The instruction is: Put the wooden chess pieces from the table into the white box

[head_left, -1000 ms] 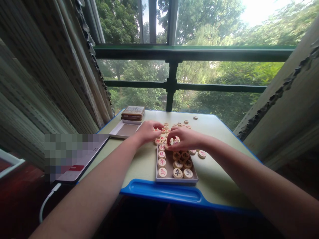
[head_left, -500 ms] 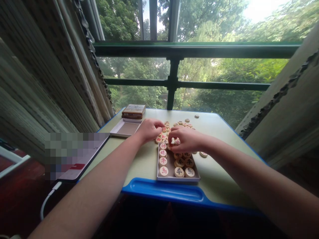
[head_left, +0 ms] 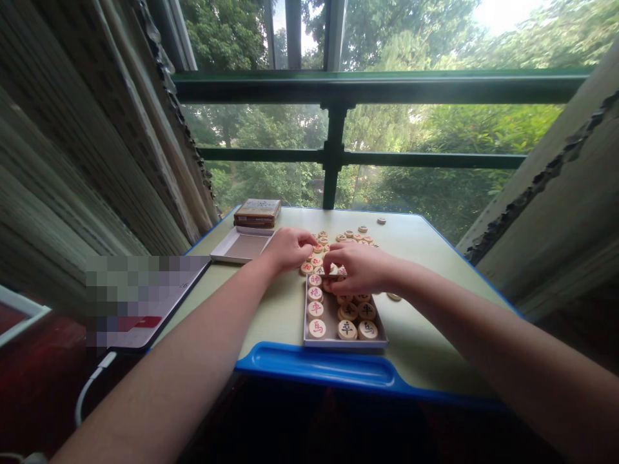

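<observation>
A shallow white cardboard tray (head_left: 345, 345) was set on the table (head_left: 425, 335) close to the person, its long axis running away from the body. Wooden xiangqi pieces (head_left: 347, 330) were laid flat inside it, with red-lettered ones along its left wall and black-lettered ones to the right.

The right hand (head_left: 355, 269) was the nearer to the tray and was held over its far end, with the thumb and fingers drawn closely together. Whether a piece was pinched could not be told, as the contact point was hidden by the fingers. The left hand (head_left: 289, 250) was placed beyond the tray's far left corner, its fingers curled beside a loose cluster of pieces (head_left: 306, 268). No grasp could be confirmed there either.

More pieces were scattered beyond the tray, and one stray piece (head_left: 381, 220) lay well past it. A further piece (head_left: 393, 297) lay just right of the tray. Left of the tray, an open white box (head_left: 227, 252) was placed, with a stack of flat boxes (head_left: 257, 212) behind it. A tablet (head_left: 145, 303), its screen pixelated, and a white cable (head_left: 89, 386) were also left of the tray. Far beyond the tray, a green-railed window (head_left: 338, 87) was seen, with trees outside.
</observation>
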A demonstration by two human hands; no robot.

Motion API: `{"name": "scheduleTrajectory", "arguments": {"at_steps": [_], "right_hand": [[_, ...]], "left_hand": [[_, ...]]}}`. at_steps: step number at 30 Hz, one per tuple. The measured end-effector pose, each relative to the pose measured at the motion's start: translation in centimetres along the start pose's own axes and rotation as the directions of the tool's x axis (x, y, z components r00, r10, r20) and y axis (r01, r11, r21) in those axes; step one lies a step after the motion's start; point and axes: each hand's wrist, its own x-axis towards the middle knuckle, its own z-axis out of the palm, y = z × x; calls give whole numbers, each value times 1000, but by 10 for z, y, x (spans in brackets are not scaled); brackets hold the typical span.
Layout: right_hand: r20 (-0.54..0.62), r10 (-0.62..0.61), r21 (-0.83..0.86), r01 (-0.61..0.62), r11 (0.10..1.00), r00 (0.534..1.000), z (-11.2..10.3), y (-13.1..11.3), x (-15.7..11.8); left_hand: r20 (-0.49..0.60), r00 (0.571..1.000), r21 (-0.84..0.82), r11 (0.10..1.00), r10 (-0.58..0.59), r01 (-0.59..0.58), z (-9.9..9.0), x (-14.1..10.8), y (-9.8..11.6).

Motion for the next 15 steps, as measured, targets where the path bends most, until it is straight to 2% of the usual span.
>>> {"name": "scheduleTrajectory", "arguments": {"at_steps": [9,15], "right_hand": [[34,0,64,-2,998,999,-8,-1,-2],[38,2,65,-4,998,999,-6,-1,0]], "left_hand": [[1,1000,-9,1000,-8,8,-2,-1,3],[8,1000,-2,1000,-6,6,-2,-1,3]]}}
